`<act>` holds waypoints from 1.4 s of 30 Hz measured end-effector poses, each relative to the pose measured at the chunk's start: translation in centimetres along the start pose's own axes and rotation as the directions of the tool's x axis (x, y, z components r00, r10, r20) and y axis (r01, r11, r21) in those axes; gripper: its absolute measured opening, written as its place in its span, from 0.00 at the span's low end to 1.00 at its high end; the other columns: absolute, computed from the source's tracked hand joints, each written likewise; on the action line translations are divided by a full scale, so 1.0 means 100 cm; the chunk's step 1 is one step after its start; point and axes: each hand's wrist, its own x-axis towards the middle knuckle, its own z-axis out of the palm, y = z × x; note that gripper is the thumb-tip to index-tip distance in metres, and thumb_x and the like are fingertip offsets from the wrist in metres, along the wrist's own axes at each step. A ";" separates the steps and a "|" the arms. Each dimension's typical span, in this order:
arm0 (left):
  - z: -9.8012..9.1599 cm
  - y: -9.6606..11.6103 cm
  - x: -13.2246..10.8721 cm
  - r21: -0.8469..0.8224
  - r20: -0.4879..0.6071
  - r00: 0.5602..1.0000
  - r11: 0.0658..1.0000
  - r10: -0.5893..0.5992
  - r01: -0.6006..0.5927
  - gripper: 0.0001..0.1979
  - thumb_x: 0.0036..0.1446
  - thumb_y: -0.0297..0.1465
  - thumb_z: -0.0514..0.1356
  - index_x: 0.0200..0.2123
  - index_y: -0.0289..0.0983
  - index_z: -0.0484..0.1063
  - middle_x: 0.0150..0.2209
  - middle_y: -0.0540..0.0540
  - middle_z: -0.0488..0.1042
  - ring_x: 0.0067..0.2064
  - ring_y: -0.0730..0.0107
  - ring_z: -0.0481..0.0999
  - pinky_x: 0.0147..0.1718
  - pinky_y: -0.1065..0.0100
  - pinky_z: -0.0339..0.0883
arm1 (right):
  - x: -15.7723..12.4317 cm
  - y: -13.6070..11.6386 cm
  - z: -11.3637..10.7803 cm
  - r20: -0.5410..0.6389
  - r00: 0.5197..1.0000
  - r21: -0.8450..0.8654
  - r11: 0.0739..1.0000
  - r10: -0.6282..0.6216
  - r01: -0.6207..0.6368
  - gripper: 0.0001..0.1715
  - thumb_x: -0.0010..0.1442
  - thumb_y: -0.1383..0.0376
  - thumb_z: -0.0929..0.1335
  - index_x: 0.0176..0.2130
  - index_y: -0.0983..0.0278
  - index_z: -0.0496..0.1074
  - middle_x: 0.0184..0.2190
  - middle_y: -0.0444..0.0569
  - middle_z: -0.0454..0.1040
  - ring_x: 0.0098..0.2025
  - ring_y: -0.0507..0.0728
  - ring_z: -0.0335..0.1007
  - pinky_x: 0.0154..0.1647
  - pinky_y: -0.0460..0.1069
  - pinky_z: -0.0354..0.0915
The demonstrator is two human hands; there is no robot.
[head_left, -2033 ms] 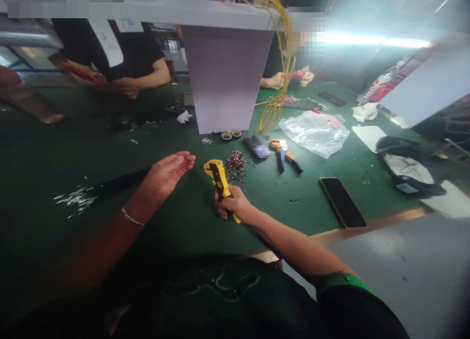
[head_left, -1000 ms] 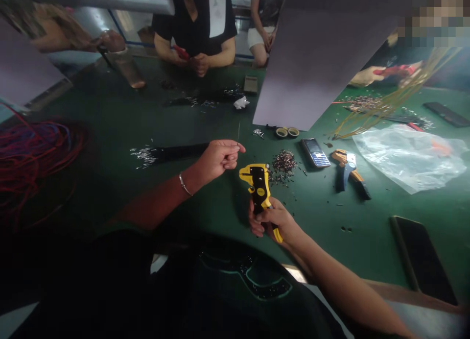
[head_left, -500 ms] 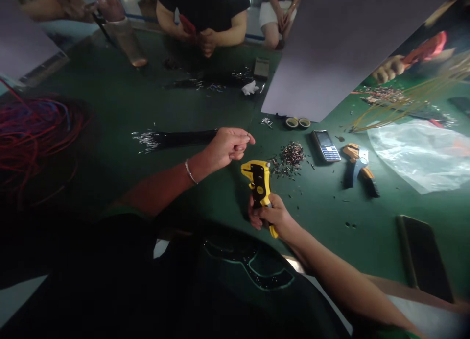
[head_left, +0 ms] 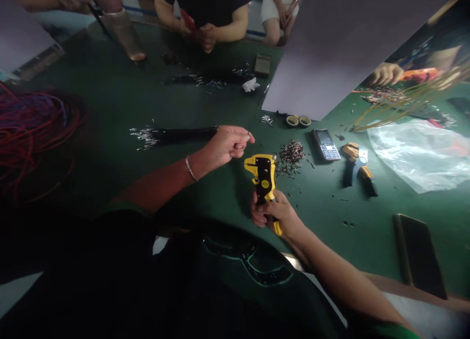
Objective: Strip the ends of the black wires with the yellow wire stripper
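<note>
Yellow-and-black pistol-shaped hand tool (head_left: 262, 175) fills the clenched right-hand grip (head_left: 285, 215) above the green table (head_left: 323, 211); nearby, the left-hand grip (head_left: 229, 145) pinches a barely visible thin dark wire (head_left: 249, 133).

Looks forward and down from the wearer's head, over the dark shirt front (head_left: 242, 300) along the bottom edge. Takes in the left hand (head_left: 229, 145) and the right hand (head_left: 279, 211) at close range, near mid-frame. Reaches across the green tabletop (head_left: 323, 216) to a co-worker's torso (head_left: 207, 6), farther off, cut by the top edge.
</note>
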 end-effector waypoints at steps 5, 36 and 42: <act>0.003 0.003 -0.003 0.024 -0.020 1.000 1.000 0.009 -0.009 0.09 0.52 0.17 0.56 0.23 0.29 0.73 0.14 0.55 0.54 0.15 0.86 0.49 0.15 0.73 0.39 | 0.006 0.003 -0.008 -0.054 0.994 -0.123 0.988 -0.098 0.090 0.12 0.41 0.74 0.68 0.31 0.64 0.66 0.15 0.37 0.65 0.14 0.47 0.56 0.13 0.44 0.55; 0.011 0.015 -0.009 0.147 -0.094 0.996 0.989 -0.003 0.017 0.02 0.48 0.22 0.62 0.25 0.28 0.74 0.13 0.54 0.56 0.15 0.84 0.52 0.15 0.75 0.44 | 0.013 -0.014 -0.007 -0.139 0.984 -0.385 0.922 -0.108 0.047 0.13 0.36 0.69 0.65 0.29 0.64 0.64 0.17 0.35 0.63 0.13 0.45 0.54 0.11 0.41 0.53; 0.008 0.020 -0.008 0.148 -0.131 0.991 0.989 0.026 -0.006 0.02 0.49 0.23 0.62 0.25 0.29 0.74 0.14 0.55 0.55 0.15 0.84 0.51 0.16 0.75 0.45 | 0.009 -0.014 -0.002 -0.060 0.997 -0.355 0.935 -0.037 0.013 0.14 0.37 0.68 0.65 0.30 0.63 0.64 0.18 0.36 0.63 0.13 0.45 0.55 0.11 0.42 0.54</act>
